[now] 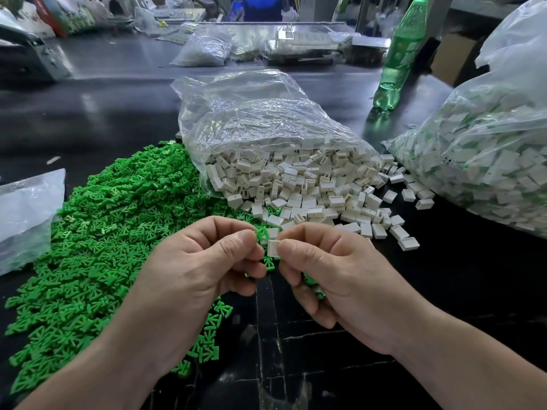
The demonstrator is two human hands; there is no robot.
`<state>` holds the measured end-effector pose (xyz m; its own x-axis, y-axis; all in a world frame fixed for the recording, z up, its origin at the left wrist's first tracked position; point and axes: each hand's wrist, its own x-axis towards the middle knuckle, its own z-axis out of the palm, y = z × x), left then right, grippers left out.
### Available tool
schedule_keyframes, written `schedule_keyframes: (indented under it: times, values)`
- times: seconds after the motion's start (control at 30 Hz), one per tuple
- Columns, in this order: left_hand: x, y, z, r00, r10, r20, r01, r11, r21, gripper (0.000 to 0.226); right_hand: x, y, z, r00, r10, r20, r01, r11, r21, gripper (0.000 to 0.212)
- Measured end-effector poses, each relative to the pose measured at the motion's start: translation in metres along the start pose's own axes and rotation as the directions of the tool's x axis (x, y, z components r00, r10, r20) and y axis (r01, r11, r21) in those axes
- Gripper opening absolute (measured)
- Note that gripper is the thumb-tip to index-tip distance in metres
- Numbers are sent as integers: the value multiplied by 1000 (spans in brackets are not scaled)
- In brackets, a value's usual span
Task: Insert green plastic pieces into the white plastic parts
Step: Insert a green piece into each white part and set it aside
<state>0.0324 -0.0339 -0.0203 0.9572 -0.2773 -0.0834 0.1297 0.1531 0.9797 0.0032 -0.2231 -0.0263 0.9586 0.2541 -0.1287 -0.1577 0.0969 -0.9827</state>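
My left hand [204, 261] pinches a small green plastic piece [262, 234] between thumb and forefinger. My right hand [334, 270] pinches a white plastic part [273, 247] right beside it; the two pieces touch between my fingertips. More green shows inside my right palm [313, 284]. A wide heap of green pieces [112, 220] lies on the dark table to the left. White parts [310, 190] spill from an open clear bag [260, 119] just beyond my hands.
A big clear bag of assembled white-and-green parts [479, 155] fills the right side. A green bottle [399, 54] stands behind it. A flat plastic bag [26, 211] lies at the left edge. Machines and more bags crowd the far table.
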Motion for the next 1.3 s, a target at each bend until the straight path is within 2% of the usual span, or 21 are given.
schedule_keyframes:
  times: [0.2, 0.33, 0.5, 0.57, 0.67, 0.8, 0.87, 0.93, 1.0, 1.07, 1.1, 1.3]
  values:
    - [-1, 0, 1, 1000, 22, 6, -22, 999, 23, 18, 1, 0, -1, 999, -38, -24, 38, 999, 0, 15]
    - [-2, 0, 1, 999, 31, 30, -32, 999, 22, 7, 1, 0, -1, 999, -36, -34, 36, 999, 2, 14]
    - [-5, 2, 2, 994, 69, 79, -77, 992, 101, 29, 1, 1, -2, 999, -28, -30, 28, 1000, 3, 15]
    - [-7, 2, 3, 990, 102, 100, -118, 980, 162, 29, 2, 1, -3, 999, -20, -39, 21, 999, 33, 15]
    - [-5, 0, 1, 987, 150, 54, -158, 965, 209, 19, 3, 0, -3, 1000, 12, -22, -9, 995, 96, 14]
    - [-2, -1, -1, 988, 154, -15, -150, 977, 148, 9, 2, -1, -4, 999, 38, 8, -39, 991, 132, 13]
    - [-2, -5, -4, 981, 192, -34, -177, 951, 254, 10, 2, -1, -4, 999, 32, 8, -33, 991, 128, 12]
    - [-2, -6, -8, 979, 200, -47, -171, 920, 352, 21, 2, -1, -4, 1000, 29, 2, -29, 993, 113, 12]
    - [-2, -6, -8, 990, 136, -41, -124, 970, 211, 26, 2, 0, -3, 1000, 18, -5, -17, 996, 84, 13]
    - [0, -3, -6, 998, 62, -2, -62, 998, 20, 20, 2, 1, -2, 1000, 3, -10, -3, 998, 61, 13]
    - [0, -3, -5, 999, 43, 18, -43, 999, -21, 17, 2, 1, -2, 1000, -4, -10, 4, 999, 52, 13]
    - [-3, -3, 3, 999, 25, 38, -24, 1000, -18, 4, 1, 2, -2, 998, -54, -16, 54, 999, 4, 15]
